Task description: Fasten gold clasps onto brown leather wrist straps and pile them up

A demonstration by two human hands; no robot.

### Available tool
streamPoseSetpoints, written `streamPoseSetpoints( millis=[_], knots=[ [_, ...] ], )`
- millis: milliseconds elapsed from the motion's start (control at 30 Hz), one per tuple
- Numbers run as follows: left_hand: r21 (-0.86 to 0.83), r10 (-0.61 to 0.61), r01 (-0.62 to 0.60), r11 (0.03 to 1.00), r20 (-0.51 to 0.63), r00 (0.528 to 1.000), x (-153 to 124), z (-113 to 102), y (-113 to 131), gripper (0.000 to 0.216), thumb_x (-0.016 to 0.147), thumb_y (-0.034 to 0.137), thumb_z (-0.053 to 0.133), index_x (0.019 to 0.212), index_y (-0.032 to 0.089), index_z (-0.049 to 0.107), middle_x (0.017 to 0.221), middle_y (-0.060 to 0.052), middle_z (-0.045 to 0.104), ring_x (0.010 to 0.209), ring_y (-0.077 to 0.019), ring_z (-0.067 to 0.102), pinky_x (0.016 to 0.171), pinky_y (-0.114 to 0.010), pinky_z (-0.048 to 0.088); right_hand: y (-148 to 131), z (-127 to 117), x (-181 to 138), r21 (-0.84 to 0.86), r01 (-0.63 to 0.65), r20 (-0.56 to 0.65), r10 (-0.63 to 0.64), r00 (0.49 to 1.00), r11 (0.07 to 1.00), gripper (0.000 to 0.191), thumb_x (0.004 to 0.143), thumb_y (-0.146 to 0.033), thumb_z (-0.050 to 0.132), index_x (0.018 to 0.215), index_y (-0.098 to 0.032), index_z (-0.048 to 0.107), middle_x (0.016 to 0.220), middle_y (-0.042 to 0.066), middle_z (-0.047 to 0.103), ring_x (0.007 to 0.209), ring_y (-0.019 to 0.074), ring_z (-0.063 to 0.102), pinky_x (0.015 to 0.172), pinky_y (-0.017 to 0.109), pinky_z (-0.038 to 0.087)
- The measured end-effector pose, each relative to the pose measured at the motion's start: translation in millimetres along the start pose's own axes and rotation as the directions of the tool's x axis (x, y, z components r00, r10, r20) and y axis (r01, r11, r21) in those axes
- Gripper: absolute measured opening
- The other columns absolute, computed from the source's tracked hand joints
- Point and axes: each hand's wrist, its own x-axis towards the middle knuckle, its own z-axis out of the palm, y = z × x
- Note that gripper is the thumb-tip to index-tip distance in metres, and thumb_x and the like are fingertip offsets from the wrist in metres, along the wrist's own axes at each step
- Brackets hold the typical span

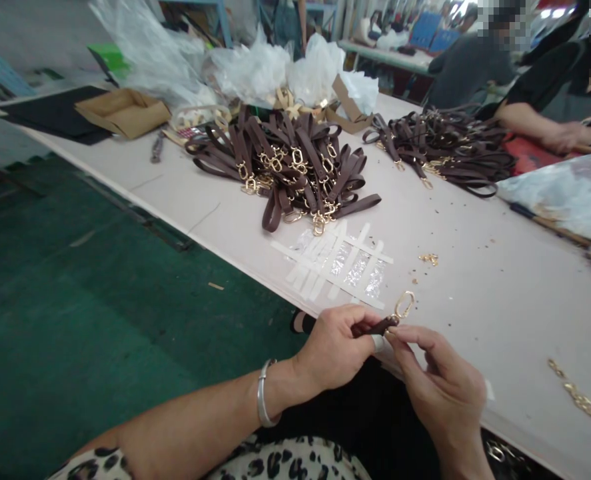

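left hand (332, 348) — gripping brown strap (382, 325) | right hand (442, 380) — fingertips at its end

A rounded, silver-coloured metal bangle (261, 395) circles the left wrist. A whitish wrap (378, 343) covers the thumb tip of the left hand (332, 347). The cream fabric top (290, 461) and its sleeve (98, 465) carry black leopard spots.

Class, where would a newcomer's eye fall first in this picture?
Probably on the big heap of brown straps with gold clips, upper middle, on the pale table. Next, at the near edge, the left hand gripping a similar strap, with the right hand at its end.
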Motion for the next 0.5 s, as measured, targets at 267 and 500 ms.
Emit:
streamPoseSetpoints(
  millis=[267, 500],
  knots=[
    [0.217, 0.146, -0.14, 0.966, -0.008, 0.989, -4.1, -2.2, 7.8, 0.021, 0.077, 0.005, 0.063, 0.091, 0.016, 0.076, 0.088, -0.004, 0.074, 0.082, -0.0166, 0.065, 0.076, -0.028, 0.051, -9.9, -1.1, -2.9, -0.052, 0.05, -0.008, -0.05, 0.999, 0.997, 0.003, 0.091, -0.025, 0.066, 0.092, -0.027, 0.068, 0.091, 0.0, 0.074, 0.08, 0.0172, 0.071, 0.073, 0.027, 0.056],
    [0.366, 0.285, -0.272, 0.89, 0.018, 0.958, -11.0, -2.4, 16.4, 0.027, 0.076, 0.0, 0.06, 0.093, 0.015, 0.076, 0.083, -0.004, 0.073, 0.079, -0.0158, 0.065, 0.074, -0.026, 0.049, -10.5, 12.4, -8.7, 0.284, -0.295, -0.14, 0.344, 0.928, 0.912, 0.023, 0.079, -0.037, 0.077, 0.092, -0.023, 0.063, 0.088, 0.003, 0.071, 0.079, 0.0195, 0.071, 0.069, 0.029, 0.06]
  ],
)
